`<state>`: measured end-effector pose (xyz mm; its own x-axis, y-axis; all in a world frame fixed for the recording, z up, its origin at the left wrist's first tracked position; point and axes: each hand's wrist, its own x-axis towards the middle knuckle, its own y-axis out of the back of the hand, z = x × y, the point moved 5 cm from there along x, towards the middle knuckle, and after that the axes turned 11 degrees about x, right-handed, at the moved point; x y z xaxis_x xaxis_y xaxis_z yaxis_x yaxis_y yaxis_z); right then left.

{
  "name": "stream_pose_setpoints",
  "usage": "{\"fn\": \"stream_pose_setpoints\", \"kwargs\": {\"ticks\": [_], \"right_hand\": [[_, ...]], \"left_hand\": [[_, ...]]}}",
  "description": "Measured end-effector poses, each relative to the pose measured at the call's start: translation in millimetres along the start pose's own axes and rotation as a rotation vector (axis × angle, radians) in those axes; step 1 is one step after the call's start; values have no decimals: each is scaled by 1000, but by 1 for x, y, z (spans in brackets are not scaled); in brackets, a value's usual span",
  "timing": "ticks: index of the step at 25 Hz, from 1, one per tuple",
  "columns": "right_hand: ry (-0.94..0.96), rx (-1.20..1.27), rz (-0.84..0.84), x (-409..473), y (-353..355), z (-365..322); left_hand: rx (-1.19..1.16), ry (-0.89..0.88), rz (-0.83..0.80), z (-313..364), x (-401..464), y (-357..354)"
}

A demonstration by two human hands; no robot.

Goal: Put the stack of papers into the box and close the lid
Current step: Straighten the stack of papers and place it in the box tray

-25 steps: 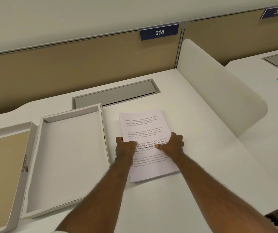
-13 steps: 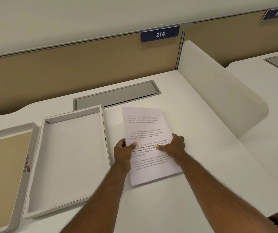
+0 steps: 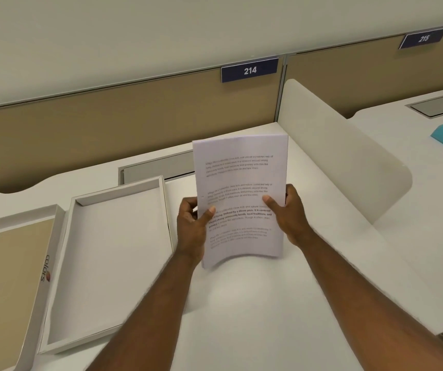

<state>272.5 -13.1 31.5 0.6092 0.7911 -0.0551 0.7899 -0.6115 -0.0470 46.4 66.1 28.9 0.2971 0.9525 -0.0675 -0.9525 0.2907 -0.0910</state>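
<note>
grip: both hands, left (image 3: 192,226) and right (image 3: 290,212), clasp paper stack (image 3: 239,183); change: lifted off desk (image 3: 241,303); box (image 3: 108,263) open

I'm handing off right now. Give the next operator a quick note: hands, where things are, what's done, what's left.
Left hand and right hand grip the stack of papers by its side edges, held clear above the desk.
The open box sits empty left of the stack; its lid lies inside-up further left.
Done: stack picked up.
Left: lower the stack into the box, then fit the lid.
</note>
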Motion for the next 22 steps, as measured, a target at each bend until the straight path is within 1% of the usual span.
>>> {"fn": "stream_pose_setpoints", "kwargs": {"ticks": [3, 5, 9, 14, 18, 22], "right_hand": [[161, -6, 69, -12, -10, -17], [206, -14, 99, -19, -12, -16], [214, 27, 112, -26, -15, -17], [288, 20, 161, -31, -18, -25], [262, -63, 137, -30, -18, -18], [251, -206, 79, -30, -11, -2]], "left_hand": [[93, -89, 61, 14, 6, 1], [196, -134, 111, 16, 5, 1], [313, -208, 140, 25, 2, -3], [308, -249, 164, 39, 2, -5], [395, -219, 132, 31, 3, -3], [576, -216, 113, 20, 4, 3]]}}
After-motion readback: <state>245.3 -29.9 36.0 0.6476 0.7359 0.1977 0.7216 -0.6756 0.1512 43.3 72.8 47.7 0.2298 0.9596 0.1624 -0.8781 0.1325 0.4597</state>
